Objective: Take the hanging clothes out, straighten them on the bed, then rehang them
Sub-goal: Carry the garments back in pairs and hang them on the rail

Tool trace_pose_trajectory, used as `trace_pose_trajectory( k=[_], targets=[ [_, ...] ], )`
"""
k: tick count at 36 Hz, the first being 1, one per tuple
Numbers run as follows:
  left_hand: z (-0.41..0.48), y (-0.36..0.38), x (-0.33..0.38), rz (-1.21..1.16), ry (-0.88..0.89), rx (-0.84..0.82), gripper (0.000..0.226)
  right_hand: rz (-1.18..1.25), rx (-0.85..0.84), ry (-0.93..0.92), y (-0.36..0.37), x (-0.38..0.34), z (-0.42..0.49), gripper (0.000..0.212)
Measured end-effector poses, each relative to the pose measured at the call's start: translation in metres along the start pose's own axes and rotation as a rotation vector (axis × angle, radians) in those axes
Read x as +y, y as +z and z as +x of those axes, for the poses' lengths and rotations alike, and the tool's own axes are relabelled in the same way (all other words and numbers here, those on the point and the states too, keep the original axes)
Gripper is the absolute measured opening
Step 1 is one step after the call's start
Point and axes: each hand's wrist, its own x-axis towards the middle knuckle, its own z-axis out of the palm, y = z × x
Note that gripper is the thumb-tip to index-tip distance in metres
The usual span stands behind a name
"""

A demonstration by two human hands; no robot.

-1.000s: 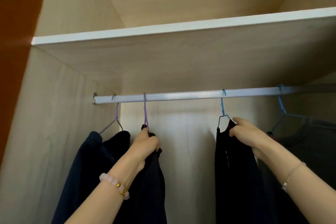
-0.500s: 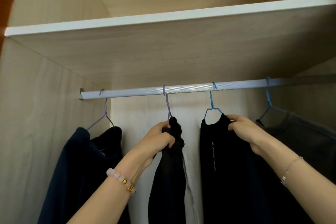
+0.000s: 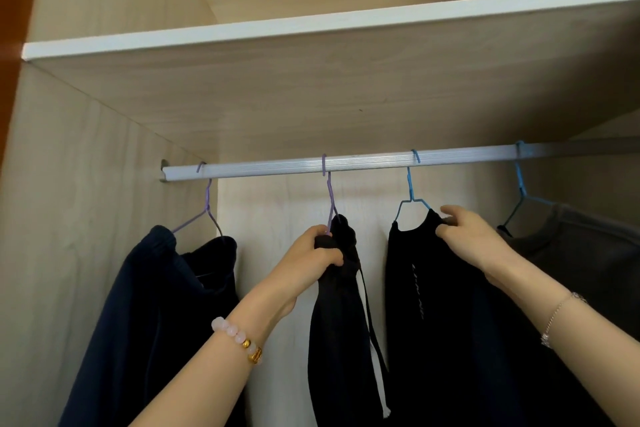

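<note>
Several dark garments hang from a silver rail (image 3: 363,163) inside a wooden wardrobe. My left hand (image 3: 311,253) is closed around the top of a black garment with a drawstring (image 3: 339,322), which hangs on a purple hanger (image 3: 330,198). My right hand (image 3: 467,236) pinches the collar of a black top with small white lettering (image 3: 433,305) on a blue hanger (image 3: 410,194). A navy garment (image 3: 149,305) hangs at the left on another purple hanger (image 3: 206,208). A dark grey top (image 3: 581,253) hangs at the right on a blue hanger (image 3: 521,191).
A wooden shelf with a white front edge (image 3: 311,24) runs just above the rail. The wardrobe's left side wall (image 3: 69,218) stands close to the navy garment. The pale back panel (image 3: 277,218) shows between the garments.
My left hand has slid the black drawstring garment on its purple hanger rightwards along the rail, away from the navy one and closer to the black top. My right hand has kept its hold.
</note>
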Motion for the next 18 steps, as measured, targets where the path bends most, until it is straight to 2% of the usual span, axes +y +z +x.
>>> trace_pose_trajectory(
  k=[3, 5, 7, 10, 13, 16, 18],
  targets=[
    [-0.006, -0.010, 0.003, 0.155, 0.057, 0.033, 0.064, -0.313, 0.172, -0.168, 0.005, -0.013, -0.007, 0.053],
    [-0.011, -0.020, 0.006, 0.255, 0.123, 0.089, 0.061, -0.358, 0.260, -0.259, 0.014, -0.025, -0.012, 0.051],
    [-0.016, -0.035, 0.011, 0.357, 0.191, 0.167, 0.052, -0.315, 0.268, -0.324, 0.025, -0.040, -0.016, 0.049],
    [-0.020, -0.066, 0.020, 0.457, 0.244, 0.304, 0.041, -0.212, 0.198, -0.414, 0.047, -0.065, -0.022, 0.047],
    [-0.021, -0.100, 0.022, 0.630, 0.221, 0.478, 0.039, -0.068, 0.009, -0.455, 0.075, -0.088, -0.030, 0.051],
    [-0.024, -0.130, 0.016, 0.932, 0.085, 0.599, 0.045, -0.012, -0.181, -0.473, 0.104, -0.102, -0.034, 0.055],
    [-0.025, -0.146, 0.007, 1.026, -0.062, 0.593, 0.047, -0.042, -0.246, -0.468, 0.121, -0.103, -0.034, 0.052]
  ],
)
